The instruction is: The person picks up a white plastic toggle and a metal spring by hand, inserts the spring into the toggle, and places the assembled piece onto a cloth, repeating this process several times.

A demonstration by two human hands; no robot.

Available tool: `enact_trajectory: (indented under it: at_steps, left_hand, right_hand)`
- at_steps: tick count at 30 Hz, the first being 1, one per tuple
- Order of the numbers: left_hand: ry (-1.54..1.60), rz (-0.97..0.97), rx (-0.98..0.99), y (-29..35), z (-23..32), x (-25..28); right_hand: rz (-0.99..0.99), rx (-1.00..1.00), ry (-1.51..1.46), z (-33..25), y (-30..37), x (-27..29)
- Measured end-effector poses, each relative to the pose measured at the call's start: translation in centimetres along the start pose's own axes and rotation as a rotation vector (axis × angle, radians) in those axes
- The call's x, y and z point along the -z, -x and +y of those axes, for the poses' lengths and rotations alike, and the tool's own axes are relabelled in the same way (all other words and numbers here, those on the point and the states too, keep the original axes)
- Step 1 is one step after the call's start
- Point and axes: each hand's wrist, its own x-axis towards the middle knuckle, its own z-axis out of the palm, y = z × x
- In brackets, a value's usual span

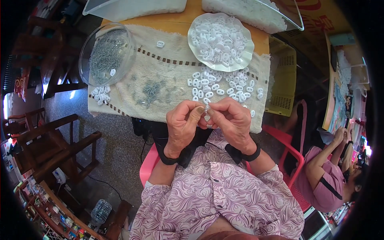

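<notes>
My left hand (183,125) and my right hand (233,122) meet at the near edge of the cloth, thumbs and fingertips pinched together. Between them is a small white plastic piece (207,117), partly hidden by the fingers. Just beyond lie many loose white two-hole plastic pieces (205,82), shaped like cord locks. More of them fill a white scalloped plate (249,56) at the far right. Left of my hands sits a loose pile of tiny grey metal pieces (152,91) that look like springs. A clear round bowl (83,68) at the left holds many more.
A beige cloth (168,78) covers the wooden table (160,22). Two translucent bins (136,9) stand at its far edge. A small white cluster (101,95) lies by the bowl. To the right are a yellow crate (285,80) and another person (325,176); wooden chairs (56,148) stand left.
</notes>
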Motion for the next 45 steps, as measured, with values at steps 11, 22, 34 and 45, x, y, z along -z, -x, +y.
enact_trajectory:
  at_steps: [11,22,34,45]
  left_hand:
    - [-0.045,0.001,-0.004,0.0,-0.8,-0.8]
    - [0.158,-0.029,0.133,0.5,-0.5,-1.0]
    - [0.0,-0.009,0.023,1.0,-0.3,-1.4]
    - [0.057,0.124,0.119,0.9,1.2,-0.2]
  right_hand:
    - [0.012,0.105,0.143,0.9,-0.1,0.4]
    - [-0.038,-0.196,-0.207,0.8,-0.1,1.2]
    - [-0.042,-0.093,-0.126,0.7,0.7,0.9]
    - [0.031,-0.222,-0.181,0.6,0.4,2.2]
